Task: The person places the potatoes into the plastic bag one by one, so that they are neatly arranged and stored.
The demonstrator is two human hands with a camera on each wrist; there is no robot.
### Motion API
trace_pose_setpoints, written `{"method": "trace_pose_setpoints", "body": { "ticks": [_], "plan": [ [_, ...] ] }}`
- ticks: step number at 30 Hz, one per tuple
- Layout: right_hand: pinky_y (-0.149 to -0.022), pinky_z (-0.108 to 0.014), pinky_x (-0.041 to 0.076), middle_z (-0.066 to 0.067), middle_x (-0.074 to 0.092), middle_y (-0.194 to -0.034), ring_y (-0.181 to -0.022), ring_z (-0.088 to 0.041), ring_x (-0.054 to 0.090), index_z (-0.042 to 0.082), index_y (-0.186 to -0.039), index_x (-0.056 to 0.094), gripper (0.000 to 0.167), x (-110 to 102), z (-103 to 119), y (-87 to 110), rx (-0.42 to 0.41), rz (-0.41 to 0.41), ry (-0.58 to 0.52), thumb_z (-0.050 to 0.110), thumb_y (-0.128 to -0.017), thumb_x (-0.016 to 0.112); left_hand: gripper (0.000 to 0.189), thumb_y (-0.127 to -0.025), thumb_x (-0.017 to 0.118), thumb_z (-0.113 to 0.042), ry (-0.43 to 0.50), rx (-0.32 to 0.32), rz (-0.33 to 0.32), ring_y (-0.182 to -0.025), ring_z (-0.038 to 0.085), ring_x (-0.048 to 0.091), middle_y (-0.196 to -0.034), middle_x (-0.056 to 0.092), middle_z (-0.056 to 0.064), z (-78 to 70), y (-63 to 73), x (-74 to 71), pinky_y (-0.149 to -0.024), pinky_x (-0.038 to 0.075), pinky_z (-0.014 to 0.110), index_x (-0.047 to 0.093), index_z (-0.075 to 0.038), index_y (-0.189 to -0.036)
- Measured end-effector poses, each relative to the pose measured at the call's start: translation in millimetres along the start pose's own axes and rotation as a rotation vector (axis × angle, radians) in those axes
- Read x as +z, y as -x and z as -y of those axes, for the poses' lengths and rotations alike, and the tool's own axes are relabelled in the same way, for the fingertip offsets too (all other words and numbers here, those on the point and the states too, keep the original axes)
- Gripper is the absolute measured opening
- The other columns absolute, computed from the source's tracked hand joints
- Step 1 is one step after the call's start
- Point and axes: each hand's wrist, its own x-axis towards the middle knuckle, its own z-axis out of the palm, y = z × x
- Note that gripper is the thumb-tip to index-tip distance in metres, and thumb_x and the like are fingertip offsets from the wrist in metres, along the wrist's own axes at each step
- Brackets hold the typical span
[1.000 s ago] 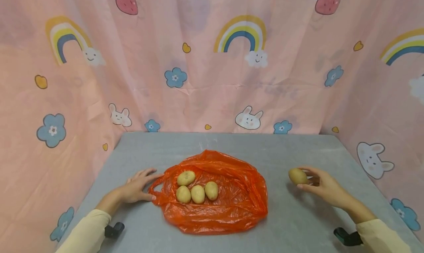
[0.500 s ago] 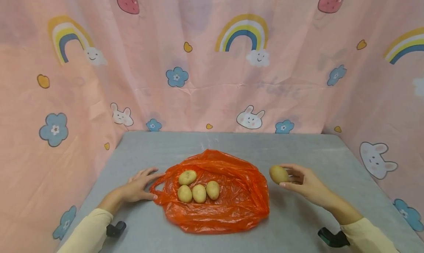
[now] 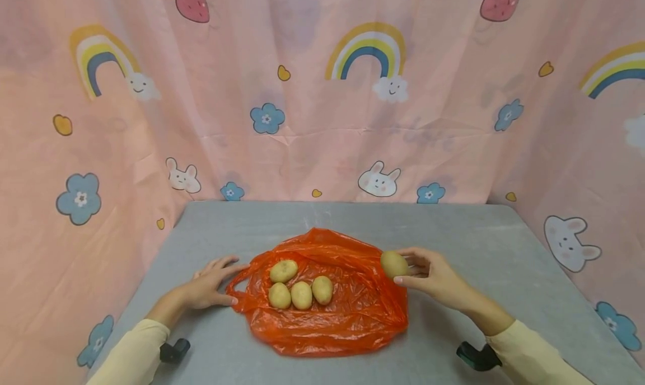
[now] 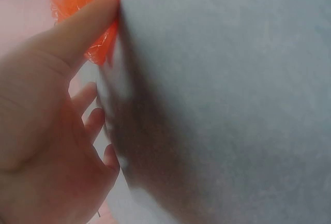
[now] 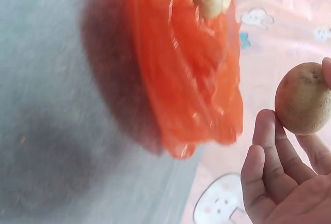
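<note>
An orange-red plastic bag (image 3: pixel 347 329) lies spread on the table, and several potatoes (image 3: pixel 301 295) sit grouped on its left half. My right hand (image 3: pixel 435 278) pinches another potato (image 3: pixel 394 264) between thumb and fingers, above the bag's right edge. In the right wrist view that held potato (image 5: pixel 304 99) is at the right, with the bag (image 5: pixel 191 69) beyond it. My left hand (image 3: pixel 209 284) rests at the bag's left handle loop, fingers spread and fairly straight. The left wrist view shows the left thumb (image 4: pixel 77 30) lying against the bag's edge.
The grey table (image 3: pixel 473 234) extends on both sides of the bag. A pink printed curtain (image 3: pixel 312 150) hangs behind it and along both sides. Black wrist-worn mounts (image 3: pixel 478 356) stick out at both sleeves.
My right hand has moved left with the potato, from over the bare table to the bag's right edge. The left hand, the bag and the potatoes in it stay put.
</note>
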Motion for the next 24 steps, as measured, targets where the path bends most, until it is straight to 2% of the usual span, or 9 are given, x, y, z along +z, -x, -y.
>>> {"method": "trace_pose_setpoints", "body": {
  "ticks": [6, 12, 19, 24],
  "plan": [
    [-0.077, -0.027, 0.058, -0.02, 0.071, -0.11, -0.088, -0.01, 0.071, -0.003, -0.13, 0.061, 0.044, 17, 3, -7.9, -0.052, 0.025, -0.055, 0.012, -0.091, 0.074, 0.078, -0.084, 0.078, -0.046, 0.01, 0.016, 0.0, -0.146, 0.053, 0.019, -0.163, 0.025, 0.021, -2.4, 1.1, -0.5, -0.103, 0.018, 0.081, 0.047, -0.024, -0.152],
    [-0.077, -0.025, 0.059, -0.024, 0.07, -0.113, -0.085, -0.01, 0.072, -0.007, -0.129, 0.059, 0.045, 36, 2, -10.4, 0.002, -0.005, -0.114, 0.012, -0.091, 0.074, 0.075, -0.085, 0.079, -0.041, 0.012, 0.004, 0.006, -0.147, 0.053, 0.019, -0.164, 0.025, 0.021, -9.7, 2.5, -3.3, -0.104, 0.019, 0.08, 0.048, -0.021, -0.151],
    [-0.076, -0.024, 0.058, -0.023, 0.069, -0.116, -0.087, -0.022, 0.072, -0.003, -0.129, 0.059, 0.048, 53, 5, -18.1, 0.024, 0.029, -0.068, 0.02, -0.091, 0.076, 0.077, -0.084, 0.079, -0.042, 0.006, 0.015, -0.003, -0.145, 0.054, 0.022, -0.162, 0.027, 0.022, -8.0, 2.4, -3.3, -0.101, 0.022, 0.079, 0.048, -0.022, -0.151],
    [-0.074, -0.023, 0.056, -0.019, 0.068, -0.113, -0.086, -0.021, 0.07, -0.002, -0.125, 0.059, 0.048, 66, 10, -23.7, 0.066, 0.049, -0.024, 0.024, -0.09, 0.078, 0.078, -0.083, 0.079, -0.046, 0.011, 0.029, -0.012, -0.143, 0.055, 0.022, -0.161, 0.027, 0.023, -5.3, 2.7, -2.4, -0.1, 0.022, 0.08, 0.048, -0.024, -0.151]
  ]
}}
